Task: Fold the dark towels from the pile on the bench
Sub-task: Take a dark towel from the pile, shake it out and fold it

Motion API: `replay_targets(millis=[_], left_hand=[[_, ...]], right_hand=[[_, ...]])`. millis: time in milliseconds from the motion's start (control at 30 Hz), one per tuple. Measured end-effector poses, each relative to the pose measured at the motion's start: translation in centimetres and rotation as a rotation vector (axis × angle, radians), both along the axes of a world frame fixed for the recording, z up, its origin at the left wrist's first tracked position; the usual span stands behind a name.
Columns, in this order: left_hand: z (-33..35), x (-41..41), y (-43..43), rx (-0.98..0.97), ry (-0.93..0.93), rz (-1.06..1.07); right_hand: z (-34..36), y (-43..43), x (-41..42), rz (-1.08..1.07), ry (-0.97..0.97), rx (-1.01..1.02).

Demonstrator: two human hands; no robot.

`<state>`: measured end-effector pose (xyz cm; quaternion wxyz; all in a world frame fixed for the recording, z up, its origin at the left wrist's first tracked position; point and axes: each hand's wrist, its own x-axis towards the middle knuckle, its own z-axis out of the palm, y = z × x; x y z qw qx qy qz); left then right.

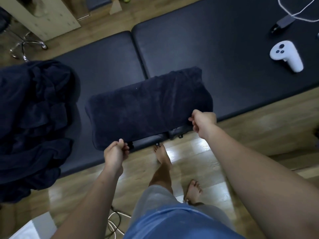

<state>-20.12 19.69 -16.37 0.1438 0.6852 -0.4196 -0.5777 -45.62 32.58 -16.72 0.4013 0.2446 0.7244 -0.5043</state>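
Hands — left hand, right hand — pinch towel on bench.

A wood-plank floor in a warm brown fills the room from 3 o'clock round to 7 o'clock, and shows again beyond the furniture at 11 o'clock. Near 6 o'clock the boards are glossy with pale patches of reflected light. A long desk padded in dark upholstery runs from 9 o'clock up to 2 o'clock, with a seam splitting it into two cushions. At 11 o'clock a pale wooden cabinet stands beside the chrome castor base of a chair.
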Motion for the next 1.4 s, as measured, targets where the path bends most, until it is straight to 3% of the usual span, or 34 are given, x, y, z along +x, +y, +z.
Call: replay_targets(millis=[200, 333, 433, 567, 733, 833, 1033, 1167, 1267, 1400], left_hand=[[0.3, 0.2, -0.5, -0.011, -0.043, -0.034], [0.1, 0.6, -0.7, -0.019, -0.048, 0.016], [0.2, 0.7, -0.7, 0.021, -0.098, -0.018], [1.5, -2.6, 0.7, 0.212, -0.066, -0.13], [1.3, -7.7, 0.7, 0.269, 0.049, -0.027], [0.5, -8.1, 0.5, 0.222, 0.043, 0.056], [1.0, -6.2, 1.0, 0.055, 0.082, 0.08], [1.0, -5.0, 1.2, 0.154, 0.097, 0.031], [1.0, -3.7, -0.5, 0.188, 0.066, 0.2], [0.5, -1.3, -3.1, 0.071, 0.002, 0.462]], right_hand=[[0.2, 0.3, -1.3, -0.016, 0.081, 0.041], [1.2, 2.9, -5.9, -0.299, 0.183, -0.016], [1.8, 4.4, -5.6, -0.087, 0.134, 0.013], [1.4, 1.0, 2.7, 0.291, -0.189, -0.126], [0.1, -3.2, 6.2, 0.138, -0.039, -0.142], [0.3, -2.5, 6.1, 0.194, 0.045, -0.123], [1.4, -0.1, 4.4, 0.122, 0.086, -0.155], [1.4, 0.3, 4.8, 0.128, 0.035, -0.129], [1.4, 1.2, 2.4, -0.026, -0.032, -0.071], [0.5, 1.6, -0.3, 0.042, 0.02, -0.05]])
